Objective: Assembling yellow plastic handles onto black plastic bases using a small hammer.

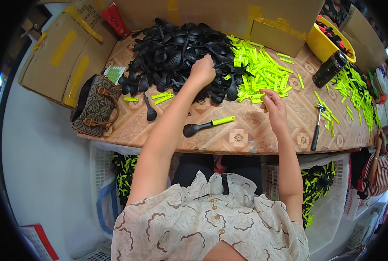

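My left hand (203, 71) reaches into a large heap of black perforated spoon heads (175, 59), its fingers curled down among them. What it grips there is hidden. At the near edge of a pile of lime-green handles (263, 71), my right hand (274, 106) is closed in a pinch on a green handle (258, 97). Between my arms, near the table's front edge, lies a black spoon with a green handle fitted on it (209, 126). A loose black spoon (150, 112) rests left of my left forearm, close to several green handles (162, 97).
A hammer (318, 126) and a dark flask (330, 68) lie on the right side. Behind them is a yellow basin (324, 43) of black and red pieces. A patterned handbag (96, 106) and a cardboard box (57, 56) stand left. Another person (378, 172) is at far right.
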`<state>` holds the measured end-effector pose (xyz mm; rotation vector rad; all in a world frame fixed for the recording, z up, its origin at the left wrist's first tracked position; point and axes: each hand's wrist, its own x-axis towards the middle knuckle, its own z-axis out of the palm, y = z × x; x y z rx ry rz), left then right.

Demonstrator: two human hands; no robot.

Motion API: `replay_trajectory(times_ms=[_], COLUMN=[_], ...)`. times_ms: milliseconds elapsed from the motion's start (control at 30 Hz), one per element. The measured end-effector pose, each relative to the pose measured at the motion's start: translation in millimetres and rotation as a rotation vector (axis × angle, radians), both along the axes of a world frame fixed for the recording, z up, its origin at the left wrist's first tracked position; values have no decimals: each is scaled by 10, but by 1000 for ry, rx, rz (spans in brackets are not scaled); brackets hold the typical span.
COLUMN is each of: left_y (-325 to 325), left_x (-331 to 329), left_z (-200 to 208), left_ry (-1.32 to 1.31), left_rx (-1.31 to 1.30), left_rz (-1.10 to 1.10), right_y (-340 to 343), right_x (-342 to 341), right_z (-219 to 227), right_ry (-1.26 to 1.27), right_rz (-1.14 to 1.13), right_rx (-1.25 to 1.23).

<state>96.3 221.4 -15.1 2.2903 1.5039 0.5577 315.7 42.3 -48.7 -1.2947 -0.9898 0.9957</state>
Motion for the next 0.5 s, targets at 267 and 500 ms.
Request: replay_trajectory(times_ms=[267,500], left_y=[-905,-1422], left_x=[-452,-474], left_z=[10,152], left_ry=[-637,-384], left_rx=[-386,26], left_rz=[-249,-271], right_y=[79,-14], right_x=[-346,-509], right_z=[419,684], right_ry=[-100,-439], right_rz=[101,250], right_rx=[190,205])
